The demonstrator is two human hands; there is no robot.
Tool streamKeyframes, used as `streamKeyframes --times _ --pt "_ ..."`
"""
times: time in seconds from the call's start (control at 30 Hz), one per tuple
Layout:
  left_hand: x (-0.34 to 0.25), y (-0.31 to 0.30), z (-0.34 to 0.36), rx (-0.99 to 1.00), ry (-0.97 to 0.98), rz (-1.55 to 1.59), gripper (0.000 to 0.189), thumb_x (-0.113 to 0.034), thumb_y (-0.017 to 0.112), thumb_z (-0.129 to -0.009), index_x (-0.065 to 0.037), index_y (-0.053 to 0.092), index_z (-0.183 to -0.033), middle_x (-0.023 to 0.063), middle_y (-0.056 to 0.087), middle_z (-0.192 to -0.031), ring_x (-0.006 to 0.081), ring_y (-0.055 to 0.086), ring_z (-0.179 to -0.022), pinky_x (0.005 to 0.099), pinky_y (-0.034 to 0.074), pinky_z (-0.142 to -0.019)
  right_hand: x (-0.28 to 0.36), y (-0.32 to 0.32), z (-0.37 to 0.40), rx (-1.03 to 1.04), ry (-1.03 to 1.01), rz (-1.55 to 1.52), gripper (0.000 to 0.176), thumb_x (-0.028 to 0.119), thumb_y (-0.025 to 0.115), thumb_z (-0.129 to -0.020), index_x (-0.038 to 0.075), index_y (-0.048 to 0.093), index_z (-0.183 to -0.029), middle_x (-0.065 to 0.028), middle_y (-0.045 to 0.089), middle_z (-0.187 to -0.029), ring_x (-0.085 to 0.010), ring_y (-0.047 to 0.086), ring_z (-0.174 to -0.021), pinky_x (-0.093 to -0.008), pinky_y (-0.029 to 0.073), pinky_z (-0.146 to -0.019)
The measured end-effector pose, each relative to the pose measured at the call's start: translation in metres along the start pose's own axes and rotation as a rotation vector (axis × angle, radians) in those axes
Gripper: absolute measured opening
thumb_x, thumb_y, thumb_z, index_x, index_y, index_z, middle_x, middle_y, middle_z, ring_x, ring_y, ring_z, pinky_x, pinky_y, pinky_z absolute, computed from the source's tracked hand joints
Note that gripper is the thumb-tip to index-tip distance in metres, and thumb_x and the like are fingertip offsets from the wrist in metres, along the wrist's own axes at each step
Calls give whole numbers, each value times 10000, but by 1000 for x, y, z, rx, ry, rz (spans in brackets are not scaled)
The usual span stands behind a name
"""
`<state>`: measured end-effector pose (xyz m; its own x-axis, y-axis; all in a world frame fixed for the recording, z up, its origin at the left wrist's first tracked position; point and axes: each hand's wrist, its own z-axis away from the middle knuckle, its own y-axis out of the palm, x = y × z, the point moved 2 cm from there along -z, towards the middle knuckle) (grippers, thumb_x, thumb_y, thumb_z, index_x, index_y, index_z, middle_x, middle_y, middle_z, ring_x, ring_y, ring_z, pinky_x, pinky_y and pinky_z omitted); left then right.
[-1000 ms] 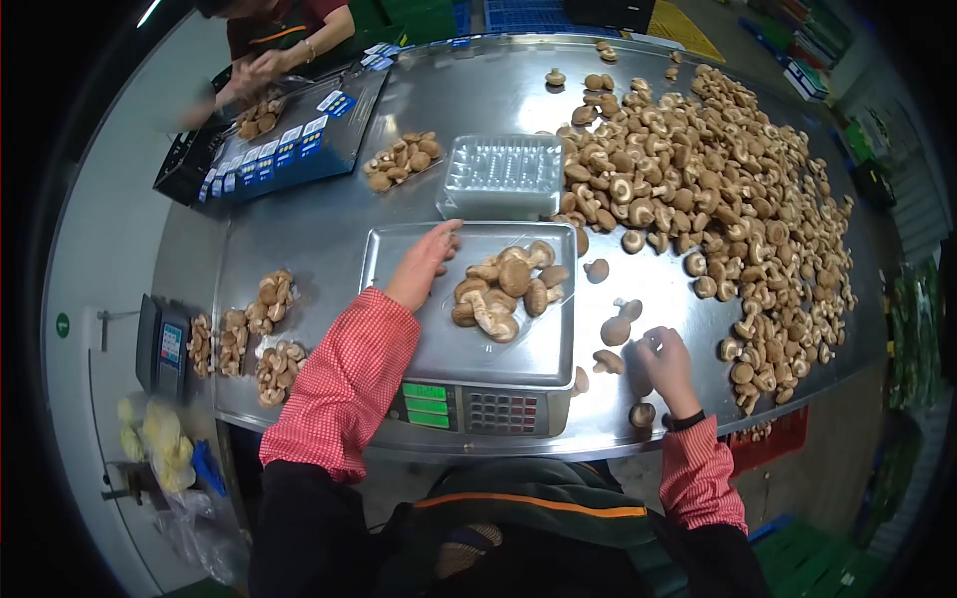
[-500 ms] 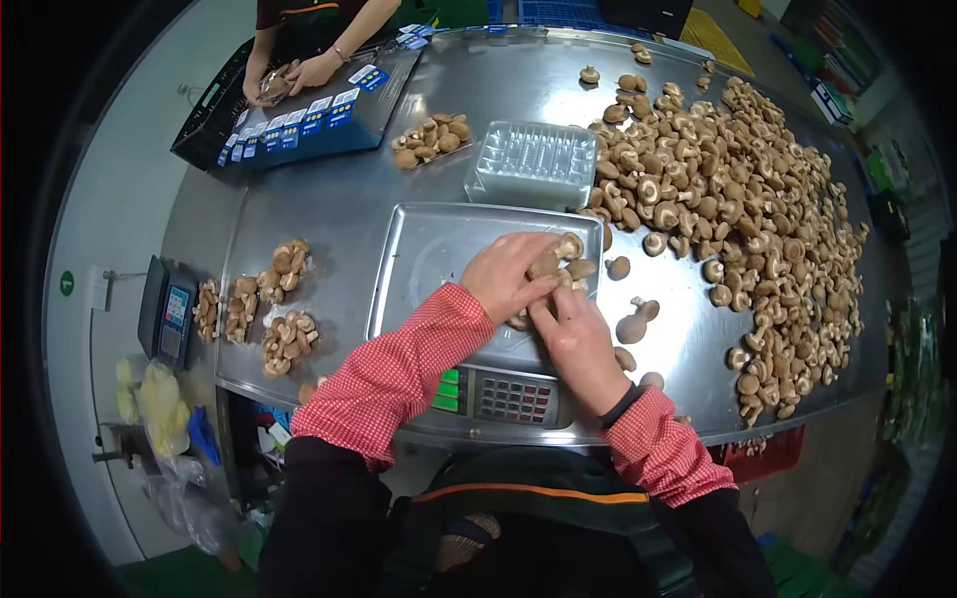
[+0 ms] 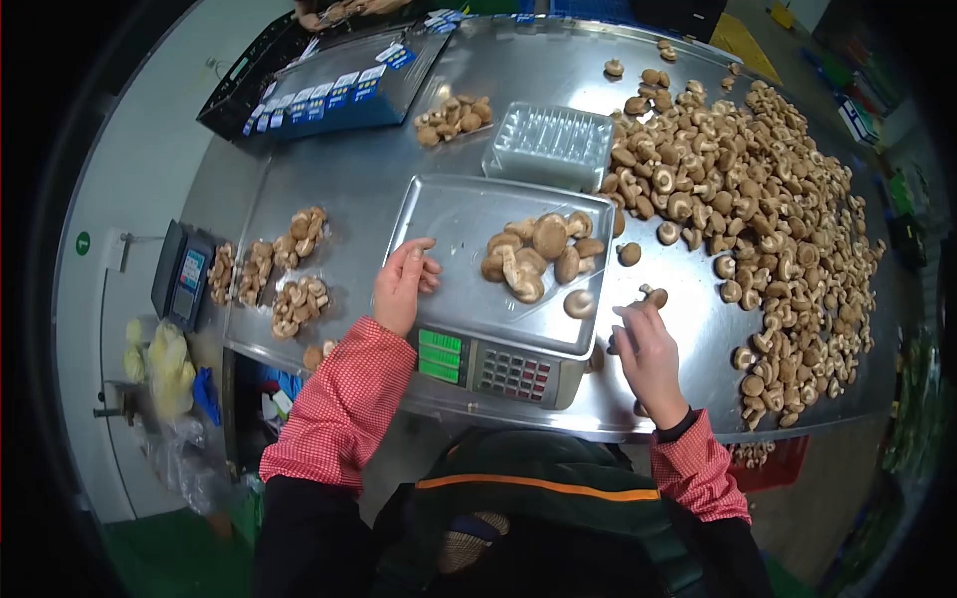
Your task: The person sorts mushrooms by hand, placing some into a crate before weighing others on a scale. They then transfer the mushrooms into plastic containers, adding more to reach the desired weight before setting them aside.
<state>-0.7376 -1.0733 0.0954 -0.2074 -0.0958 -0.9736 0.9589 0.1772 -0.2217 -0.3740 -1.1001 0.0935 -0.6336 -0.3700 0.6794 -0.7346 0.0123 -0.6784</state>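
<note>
A heap of brown mushrooms sits on the metal pan of a weighing scale, with what looks like clear plastic under it. A single mushroom lies nearer the pan's lower right corner. My left hand is over the pan's left edge, fingers loosely bent and holding nothing. Right of the scale, my right hand reaches over the table with fingers apart. Just beyond its fingertips is a small loose mushroom; I see no grip on it.
A large mushroom pile covers the table's right side. Stacked clear trays stand behind the scale. Filled mushroom packs lie at left, another pack farther back. A dark crate and labels are at back left, near a person's hands.
Both my hands have left the mushrooms on the scale and moved apart, left hand to the pan's left edge, right hand to the table at right. The view has shifted slightly.
</note>
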Motion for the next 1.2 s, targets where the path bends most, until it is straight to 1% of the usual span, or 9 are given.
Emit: streamKeyframes --times 0.23,0.37,0.5,0.53,0.7,0.87,0.97,1.07,1.2 --pt "7 4 27 -21 -71 -107 205 -210 580 -1005 -49 683 -1080 -4 637 -822 60 547 -711 221 452 -641 28 10 -23 97 -113 167 442 123 741 -814 95 590 -1228 -131 537 -957 -310 626 -798 -406 507 -632" --pt "11 25 30 -45 28 -351 193 -198 655 -941 -21 704 -1000 -7 627 -818 73 544 -719 240 472 -674 16 25 -37 224 -107 229 374 132 745 -806 92 569 -1134 -133 537 -969 -318 638 -794 -418 509 -643" --pt "-7 52 34 21 80 -822 316 -326 750 -837 -26 699 -919 93 626 -818 227 618 -750 349 510 -703 25 19 -43 158 -92 24 219 111 719 -825 46 598 -995 -137 582 -891 -329 639 -762 -418 494 -645" --pt "-2 59 35 -1 103 -839 349 -364 764 -806 -39 684 -905 127 625 -841 298 624 -783 410 509 -707 30 21 -42 144 -40 -107 175 103 706 -838 29 609 -963 -147 595 -879 -340 635 -757 -414 497 -656" --pt "-3 75 36 1 31 -832 319 -323 756 -803 -47 647 -920 123 624 -850 302 623 -784 422 500 -685 67 57 -43 187 -193 -182 175 97 665 -878 44 601 -1032 -164 591 -892 -352 633 -784 -426 514 -667" --pt "4 73 36 -24 36 -822 250 -254 734 -803 -55 624 -905 118 621 -849 312 619 -781 425 492 -672 76 93 -49 47 -391 411 422 106 612 -771 32 591 -1186 -46 576 -787 -171 637 -678 -299 500 -541" --pt "3 72 35 -15 10 -807 222 -221 713 -806 -56 609 -912 110 615 -838 310 616 -771 424 487 -666 79 93 -49 155 -293 538 446 45 596 -810 12 581 -1254 -82 598 -821 -216 661 -685 -342 526 -572" --pt "1 70 31 18 -98 -757 235 -216 693 -809 -54 594 -947 120 617 -873 321 623 -808 433 492 -698 82 89 -51 160 -320 511 427 102 620 -818 61 578 -1240 -55 582 -790 -201 642 -632 -341 505 -511" --pt "-3 59 20 100 -256 -659 279 -224 677 -813 -50 577 -1008 145 642 -939 343 645 -876 449 506 -754 84 52 -66 102 -219 92 325 116 620 -894 84 584 -1215 -112 614 -841 -296 659 -702 -407 522 -559"
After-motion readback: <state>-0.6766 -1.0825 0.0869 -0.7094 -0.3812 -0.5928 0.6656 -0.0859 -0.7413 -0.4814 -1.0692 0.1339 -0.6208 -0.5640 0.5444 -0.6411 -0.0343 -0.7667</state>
